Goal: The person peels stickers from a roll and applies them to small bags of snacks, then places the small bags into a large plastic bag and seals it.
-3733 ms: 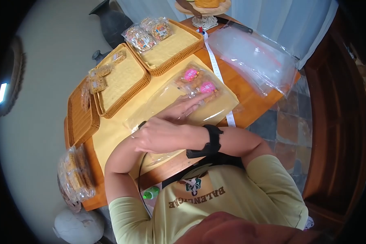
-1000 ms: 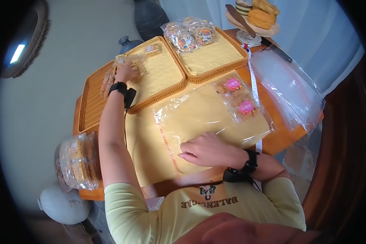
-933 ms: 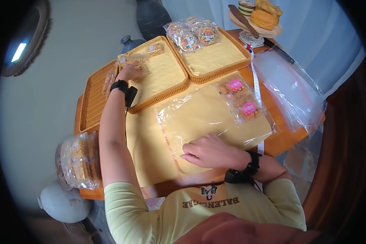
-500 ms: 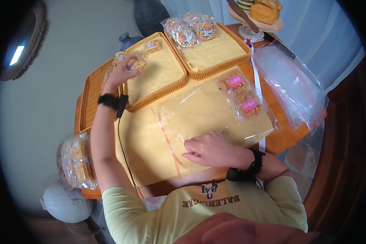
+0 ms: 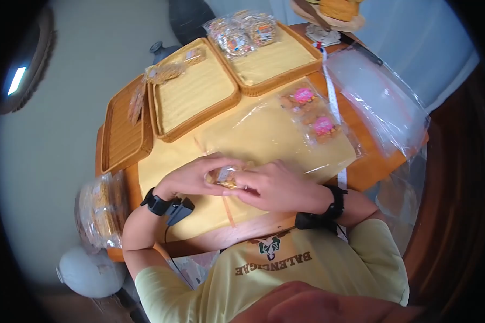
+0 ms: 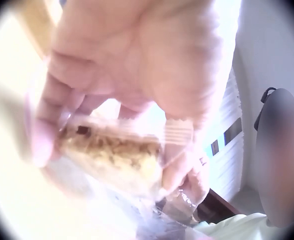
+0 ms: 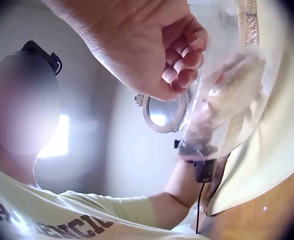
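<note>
My left hand (image 5: 191, 175) holds a small clear-wrapped snack (image 5: 224, 175), pale golden and crumbly, low over the table's front. The left wrist view shows the wrapper's crimped ends between fingers and thumb. My right hand (image 5: 277, 185) is close beside it; in the right wrist view its curled fingers pinch the edge of a large clear plastic bag (image 7: 212, 30). Through that film the left hand and the snack show blurred. The bag lies across the yellow cloth, an orange strip along its near edge. Two pastries (image 5: 323, 127) with pink labels lie in its far right end.
Three wicker trays stand at the back: left tray (image 5: 128, 159), middle tray (image 5: 199, 119) and right tray (image 5: 277, 81), with wrapped snacks. Flat clear bags (image 5: 385, 99), a measuring tape (image 5: 332, 97) and a knife (image 5: 364, 49) lie right. Wrapped packs (image 5: 99, 212) stand at the front left.
My left hand has taken a wrapped snack from the middle tray and brought it toward me, beside the right hand. The right hand has lifted the bag's near edge.
</note>
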`<state>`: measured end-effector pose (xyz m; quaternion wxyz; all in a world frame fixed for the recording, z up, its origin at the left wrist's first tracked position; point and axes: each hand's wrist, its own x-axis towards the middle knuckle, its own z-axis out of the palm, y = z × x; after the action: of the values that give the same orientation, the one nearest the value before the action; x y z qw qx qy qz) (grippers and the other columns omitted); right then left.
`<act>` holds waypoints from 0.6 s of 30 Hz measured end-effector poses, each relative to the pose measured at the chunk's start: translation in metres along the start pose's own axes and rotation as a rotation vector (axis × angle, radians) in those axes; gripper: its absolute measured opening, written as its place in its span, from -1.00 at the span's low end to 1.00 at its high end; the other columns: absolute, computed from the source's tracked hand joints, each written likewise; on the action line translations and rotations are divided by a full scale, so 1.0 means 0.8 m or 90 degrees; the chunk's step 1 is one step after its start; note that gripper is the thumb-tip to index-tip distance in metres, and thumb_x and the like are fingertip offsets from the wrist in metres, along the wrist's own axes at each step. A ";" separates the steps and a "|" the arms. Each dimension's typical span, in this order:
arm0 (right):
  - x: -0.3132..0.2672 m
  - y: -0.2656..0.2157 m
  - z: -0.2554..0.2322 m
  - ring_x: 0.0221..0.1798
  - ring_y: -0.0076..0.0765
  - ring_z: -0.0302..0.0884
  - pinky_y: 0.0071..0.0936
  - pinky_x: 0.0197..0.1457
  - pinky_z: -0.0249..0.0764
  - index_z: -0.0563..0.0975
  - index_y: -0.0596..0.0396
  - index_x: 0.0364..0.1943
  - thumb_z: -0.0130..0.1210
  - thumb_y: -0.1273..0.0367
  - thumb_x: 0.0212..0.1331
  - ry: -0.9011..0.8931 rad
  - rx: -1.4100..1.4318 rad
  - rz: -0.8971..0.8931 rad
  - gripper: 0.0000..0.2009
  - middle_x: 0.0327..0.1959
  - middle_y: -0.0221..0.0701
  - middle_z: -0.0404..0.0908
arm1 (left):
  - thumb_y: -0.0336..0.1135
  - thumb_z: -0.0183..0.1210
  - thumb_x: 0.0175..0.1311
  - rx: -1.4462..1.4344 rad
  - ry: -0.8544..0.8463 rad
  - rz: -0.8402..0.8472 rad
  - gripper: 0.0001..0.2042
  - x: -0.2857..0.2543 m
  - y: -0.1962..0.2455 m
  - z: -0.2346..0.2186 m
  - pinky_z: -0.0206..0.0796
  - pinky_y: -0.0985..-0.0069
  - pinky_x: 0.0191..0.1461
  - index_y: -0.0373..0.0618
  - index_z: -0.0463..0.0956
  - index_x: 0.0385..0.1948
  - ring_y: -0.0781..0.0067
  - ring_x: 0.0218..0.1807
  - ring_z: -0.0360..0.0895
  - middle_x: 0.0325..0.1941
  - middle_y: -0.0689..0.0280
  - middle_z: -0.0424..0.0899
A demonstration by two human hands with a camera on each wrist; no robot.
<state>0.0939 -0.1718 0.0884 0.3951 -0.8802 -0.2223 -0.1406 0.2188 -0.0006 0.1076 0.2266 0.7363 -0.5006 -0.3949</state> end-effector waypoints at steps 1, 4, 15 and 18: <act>-0.001 -0.001 0.001 -0.69 -0.19 0.42 -0.33 -0.61 0.31 0.42 0.08 -0.57 0.10 0.34 -0.03 0.008 -0.009 0.010 -0.86 -0.75 -0.32 0.40 | -0.23 0.28 -0.10 -0.040 0.027 0.043 -0.43 0.016 0.005 0.004 0.26 0.51 -0.08 0.01 0.32 0.06 0.36 -0.16 0.40 -0.18 0.26 0.45; -0.005 -0.003 0.010 -0.68 -0.19 0.43 -0.32 -0.60 0.34 0.40 0.11 -0.56 0.10 0.35 -0.04 0.097 -0.050 -0.058 -0.85 -0.74 -0.31 0.41 | -0.39 0.25 -0.14 -0.082 0.027 0.122 -0.43 0.060 0.002 0.010 0.21 0.49 0.02 -0.03 0.32 0.06 0.32 -0.05 0.39 -0.05 0.26 0.42; -0.006 -0.005 0.006 -0.60 -0.10 0.45 -0.27 -0.59 0.34 0.33 0.19 -0.47 0.06 0.38 -0.04 0.076 -0.013 -0.100 -0.81 -0.63 -0.24 0.43 | -0.38 0.24 -0.09 -0.050 0.081 0.272 -0.48 0.155 0.030 0.005 0.11 0.45 0.15 -0.03 0.33 0.02 0.35 0.08 0.28 0.03 0.27 0.37; -0.007 -0.006 0.003 -0.58 -0.10 0.49 -0.28 -0.59 0.36 0.32 0.26 -0.43 0.05 0.46 -0.11 0.090 -0.003 -0.111 -0.80 -0.62 -0.19 0.46 | -0.34 0.25 -0.07 -0.057 0.060 0.297 -0.51 0.174 0.036 0.018 0.12 0.44 0.15 -0.05 0.35 0.00 0.33 0.08 0.29 0.01 0.26 0.37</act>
<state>0.0869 -0.1682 0.0875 0.3943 -0.8462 -0.2691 -0.2369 0.2170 -0.1386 0.0706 0.3670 0.6078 -0.6279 -0.3189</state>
